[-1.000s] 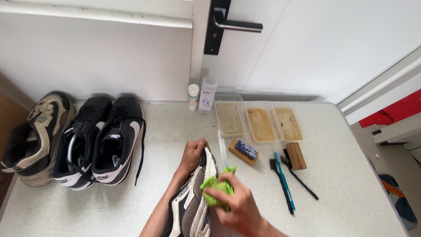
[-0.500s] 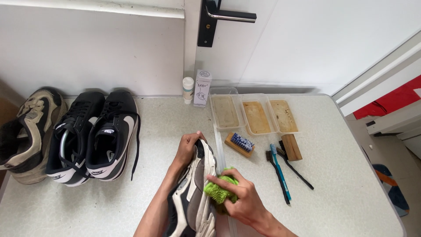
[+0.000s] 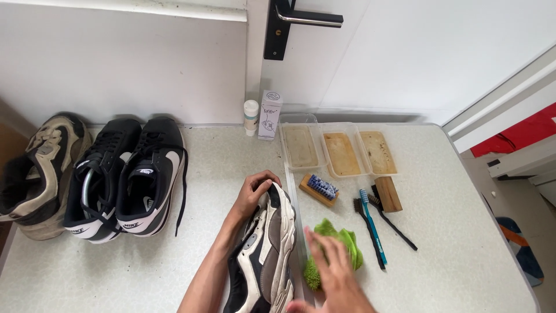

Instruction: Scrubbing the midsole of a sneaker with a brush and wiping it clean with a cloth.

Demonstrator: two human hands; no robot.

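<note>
gripping the toe of the grey sneaker (image 3: 267, 255) on the table (image 3: 452, 249), the left hand (image 3: 255, 194) steadies it while the right hand (image 3: 333, 269), fingers spread, rests on the green cloth (image 3: 336, 246), which may slide off the nearby edge.

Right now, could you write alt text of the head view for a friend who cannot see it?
A person's left hand grips the toe of a worn grey, white and black sneaker on a pale table, while the right hand rests over a green cloth. Brushes, three plastic tubs and other shoes lie around.
</note>
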